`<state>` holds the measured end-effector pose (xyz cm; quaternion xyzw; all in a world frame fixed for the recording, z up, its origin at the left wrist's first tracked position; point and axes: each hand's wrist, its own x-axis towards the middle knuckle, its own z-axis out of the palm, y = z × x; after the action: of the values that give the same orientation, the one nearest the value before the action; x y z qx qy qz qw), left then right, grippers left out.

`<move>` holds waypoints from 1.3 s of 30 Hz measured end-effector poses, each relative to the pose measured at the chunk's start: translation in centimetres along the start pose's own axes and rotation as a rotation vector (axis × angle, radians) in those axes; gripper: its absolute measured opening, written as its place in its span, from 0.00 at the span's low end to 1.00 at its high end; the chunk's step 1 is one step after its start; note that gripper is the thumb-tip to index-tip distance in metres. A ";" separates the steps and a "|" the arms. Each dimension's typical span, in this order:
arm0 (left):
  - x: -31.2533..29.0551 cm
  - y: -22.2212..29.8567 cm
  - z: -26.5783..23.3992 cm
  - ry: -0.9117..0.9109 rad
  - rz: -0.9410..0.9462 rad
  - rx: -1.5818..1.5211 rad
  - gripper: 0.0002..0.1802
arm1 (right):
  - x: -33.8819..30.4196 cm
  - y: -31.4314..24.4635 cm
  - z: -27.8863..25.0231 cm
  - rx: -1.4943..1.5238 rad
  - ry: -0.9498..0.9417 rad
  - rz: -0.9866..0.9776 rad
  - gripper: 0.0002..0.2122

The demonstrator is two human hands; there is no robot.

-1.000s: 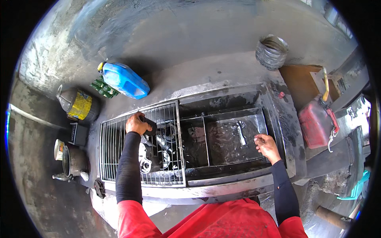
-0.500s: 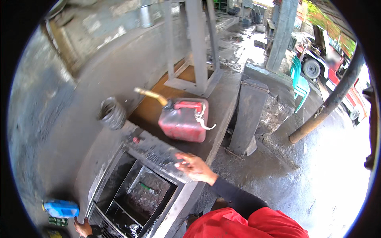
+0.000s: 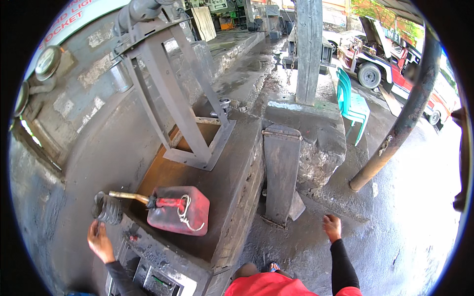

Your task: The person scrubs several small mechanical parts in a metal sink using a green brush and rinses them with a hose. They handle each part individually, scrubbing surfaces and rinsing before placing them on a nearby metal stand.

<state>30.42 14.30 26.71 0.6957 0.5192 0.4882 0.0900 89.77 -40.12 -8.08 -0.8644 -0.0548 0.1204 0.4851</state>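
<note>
My left hand (image 3: 100, 242) is raised just below a dark ribbed coil (image 3: 107, 209), its fingers apart and nothing seen in them. Whether it touches the coil I cannot tell. To its right, a red plastic jerrycan (image 3: 180, 211) lies on the grimy bench, with a yellowish spout pointing left and a pale cord tied at the handle. Over the wet floor on the right, my right hand (image 3: 332, 227) hangs with its fingers curled in and nothing visible in it. Below the jerrycan a metal-framed basin (image 3: 163, 283) is partly cut off by the lower edge.
A grey metal stand (image 3: 185, 108) rises from the bench beyond the jerrycan. Right of the bench lean a dark metal ramp (image 3: 282, 172) and a concrete block (image 3: 321, 158). Green plastic chairs (image 3: 351, 103), a slanting pole (image 3: 395, 133) and a vehicle with its bonnet up (image 3: 373, 64) stand farther right.
My left hand has come up from beside the blue container to near the coil. My right hand has left the basin's edge and swung right over the floor. The view has tilted up and right.
</note>
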 end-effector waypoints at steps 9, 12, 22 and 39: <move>7.3 23.7 27.7 -0.296 0.505 -0.152 0.12 | 10.6 2.9 -6.4 0.114 0.205 0.239 0.13; 8.6 27.8 36.9 -0.435 0.626 -0.152 0.12 | 16.8 -0.1 -4.6 -0.053 0.277 0.165 0.12; 5.6 22.9 45.8 -0.356 0.152 -0.169 0.07 | 36.1 -30.4 28.0 0.004 -0.280 -0.349 0.14; 3.1 16.9 22.0 0.193 -0.140 0.607 0.12 | 51.6 -45.3 62.3 -0.416 -0.411 -0.967 0.11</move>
<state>58.09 17.68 28.10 0.6041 0.6936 0.3674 -0.1377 124.26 45.94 -8.62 -0.7771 -0.5606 0.0368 0.2838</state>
